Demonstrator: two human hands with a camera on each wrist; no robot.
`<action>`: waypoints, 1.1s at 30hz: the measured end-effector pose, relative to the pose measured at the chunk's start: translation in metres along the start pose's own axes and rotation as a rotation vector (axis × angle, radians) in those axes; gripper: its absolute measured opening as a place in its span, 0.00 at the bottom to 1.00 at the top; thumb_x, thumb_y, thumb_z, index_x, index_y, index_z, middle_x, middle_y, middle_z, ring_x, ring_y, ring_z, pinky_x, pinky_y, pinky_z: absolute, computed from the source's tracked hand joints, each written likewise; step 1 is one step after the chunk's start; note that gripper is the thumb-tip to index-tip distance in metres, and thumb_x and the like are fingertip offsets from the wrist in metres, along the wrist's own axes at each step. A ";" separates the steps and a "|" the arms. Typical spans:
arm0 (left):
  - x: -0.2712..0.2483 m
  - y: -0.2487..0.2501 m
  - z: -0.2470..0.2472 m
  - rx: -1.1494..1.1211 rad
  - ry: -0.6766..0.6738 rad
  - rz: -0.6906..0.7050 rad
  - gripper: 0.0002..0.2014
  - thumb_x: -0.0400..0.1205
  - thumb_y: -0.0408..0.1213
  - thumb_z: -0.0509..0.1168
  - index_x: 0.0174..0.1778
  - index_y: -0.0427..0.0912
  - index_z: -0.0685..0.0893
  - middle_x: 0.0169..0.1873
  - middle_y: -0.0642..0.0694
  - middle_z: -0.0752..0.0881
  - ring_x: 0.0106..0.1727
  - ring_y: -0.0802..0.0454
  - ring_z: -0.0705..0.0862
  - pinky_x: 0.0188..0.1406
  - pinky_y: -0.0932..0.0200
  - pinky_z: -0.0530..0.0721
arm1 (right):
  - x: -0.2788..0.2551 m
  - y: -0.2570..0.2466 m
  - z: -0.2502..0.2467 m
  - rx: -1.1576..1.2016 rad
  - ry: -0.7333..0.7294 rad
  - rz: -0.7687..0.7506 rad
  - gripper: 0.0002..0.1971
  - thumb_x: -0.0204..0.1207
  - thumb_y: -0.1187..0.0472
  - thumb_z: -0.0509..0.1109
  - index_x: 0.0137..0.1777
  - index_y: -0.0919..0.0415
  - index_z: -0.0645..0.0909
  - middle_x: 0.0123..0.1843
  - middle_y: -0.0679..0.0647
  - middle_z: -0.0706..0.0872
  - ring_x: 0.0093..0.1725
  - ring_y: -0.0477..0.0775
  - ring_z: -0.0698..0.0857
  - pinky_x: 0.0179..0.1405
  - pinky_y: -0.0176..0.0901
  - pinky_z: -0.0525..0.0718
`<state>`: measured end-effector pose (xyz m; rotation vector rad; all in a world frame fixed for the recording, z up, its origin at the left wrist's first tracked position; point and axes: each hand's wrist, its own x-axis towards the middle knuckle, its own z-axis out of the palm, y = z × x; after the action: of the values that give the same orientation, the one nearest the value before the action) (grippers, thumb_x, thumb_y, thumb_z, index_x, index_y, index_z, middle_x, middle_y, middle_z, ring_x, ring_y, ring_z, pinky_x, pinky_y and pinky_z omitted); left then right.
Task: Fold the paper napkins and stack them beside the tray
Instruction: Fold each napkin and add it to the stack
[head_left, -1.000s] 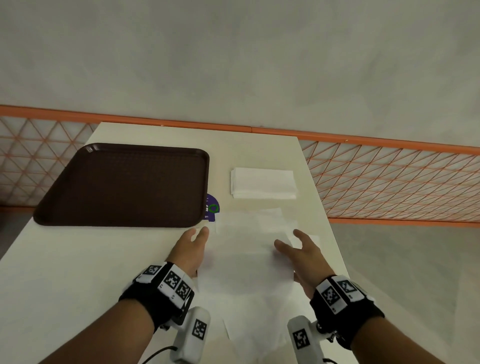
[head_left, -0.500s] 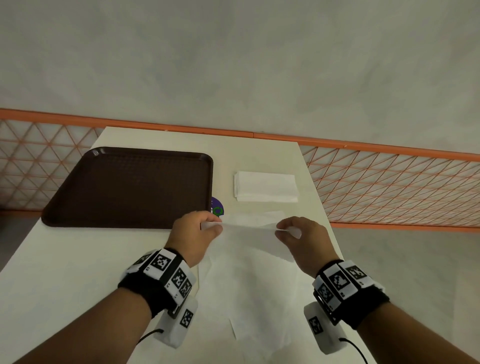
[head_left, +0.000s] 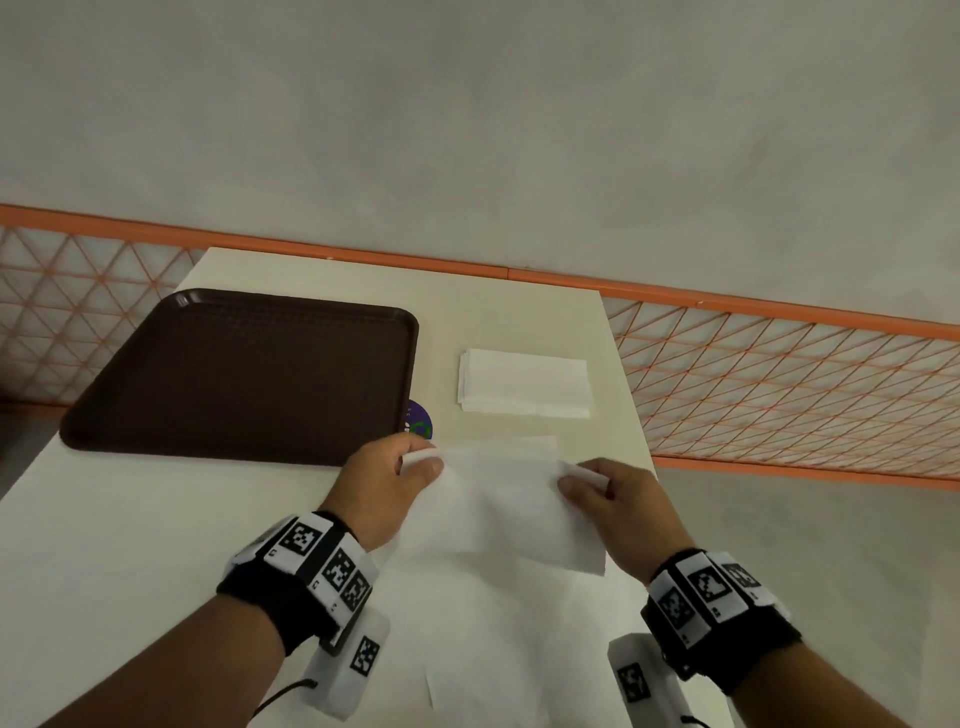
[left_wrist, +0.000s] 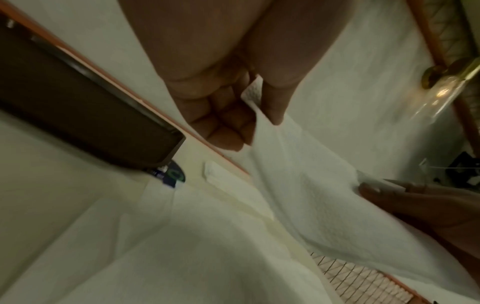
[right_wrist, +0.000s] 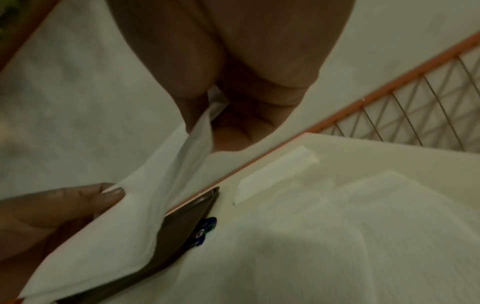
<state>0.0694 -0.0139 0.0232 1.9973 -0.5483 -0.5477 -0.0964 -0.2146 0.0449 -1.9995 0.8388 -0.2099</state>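
From the head view, the left hand (head_left: 382, 480) and right hand (head_left: 615, 499) each pinch a far corner of a paper napkin (head_left: 498, 504), lifted above the loose sheets near the tray (head_left: 244, 374); the folded stack (head_left: 524, 383) lies beside it. Both wrist views show thumb against curled fingers on the sheet: the fold is under way, and next the corners likely need bringing to the near edge

No readable text | purple round sticker (head_left: 420, 419) on table: marks too small and blurred | wristband squares (head_left: 300, 538): patterns only
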 end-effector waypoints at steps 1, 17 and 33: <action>0.000 -0.008 0.006 0.040 -0.007 -0.036 0.08 0.81 0.43 0.68 0.53 0.47 0.86 0.45 0.52 0.89 0.47 0.54 0.87 0.53 0.53 0.85 | 0.002 0.007 0.003 -0.019 -0.019 0.031 0.07 0.76 0.56 0.74 0.37 0.55 0.86 0.33 0.49 0.87 0.34 0.50 0.82 0.35 0.42 0.79; -0.015 -0.046 0.083 0.818 -0.321 0.120 0.32 0.84 0.51 0.28 0.84 0.44 0.51 0.85 0.47 0.49 0.85 0.49 0.48 0.82 0.50 0.49 | 0.005 0.053 0.073 -0.820 -0.428 -0.231 0.35 0.81 0.40 0.34 0.86 0.54 0.42 0.88 0.49 0.41 0.86 0.53 0.39 0.80 0.56 0.36; -0.014 -0.059 0.075 1.053 -0.465 -0.172 0.32 0.88 0.54 0.40 0.83 0.45 0.33 0.82 0.49 0.29 0.83 0.50 0.32 0.79 0.32 0.38 | 0.053 0.036 0.042 -1.005 -0.479 -0.102 0.30 0.70 0.33 0.69 0.68 0.47 0.72 0.65 0.47 0.77 0.67 0.55 0.74 0.67 0.55 0.70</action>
<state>0.0237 -0.0309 -0.0600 2.9390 -1.1156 -0.9713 -0.0541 -0.2307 -0.0169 -2.8335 0.5554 0.7572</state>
